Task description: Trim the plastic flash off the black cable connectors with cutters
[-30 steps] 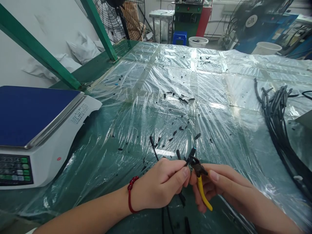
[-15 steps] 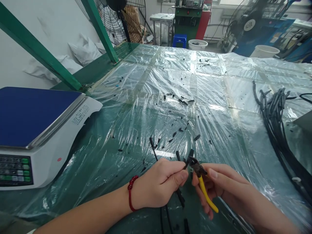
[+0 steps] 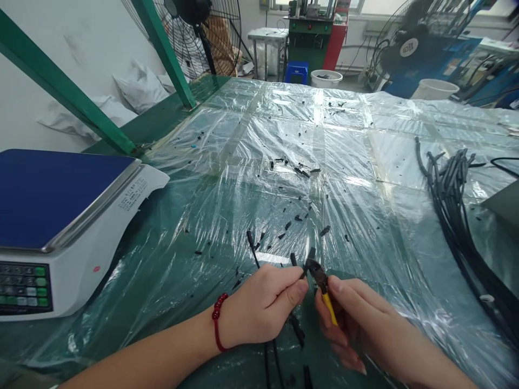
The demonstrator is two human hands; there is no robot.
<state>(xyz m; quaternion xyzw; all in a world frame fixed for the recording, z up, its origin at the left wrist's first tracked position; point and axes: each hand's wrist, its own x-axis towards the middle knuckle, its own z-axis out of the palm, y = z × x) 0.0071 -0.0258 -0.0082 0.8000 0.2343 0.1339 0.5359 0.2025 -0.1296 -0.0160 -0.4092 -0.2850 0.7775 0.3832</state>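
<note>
My left hand (image 3: pixel 263 308), with a red bead bracelet on its wrist, is closed around thin black cables (image 3: pixel 253 251) whose ends stick up past the fingers. My right hand (image 3: pixel 352 324) is closed on small yellow-handled cutting pliers (image 3: pixel 320 283). The pliers' dark jaws meet a black cable end just above my left thumb. Both hands hover low over the plastic-covered green table (image 3: pixel 227 178) near its front edge. More cable runs down under my left hand toward me.
A white weighing scale (image 3: pixel 60 216) with a blue top stands at the left. A bundle of black cables (image 3: pixel 458 205) lies at the right. Several black cut bits (image 3: pixel 298 170) litter the plastic sheet. Green frame beams, fans and buckets stand behind the table.
My right hand has squeezed the pliers' yellow handles together, so less of them shows. Both hands have drifted slightly left and toward me.
</note>
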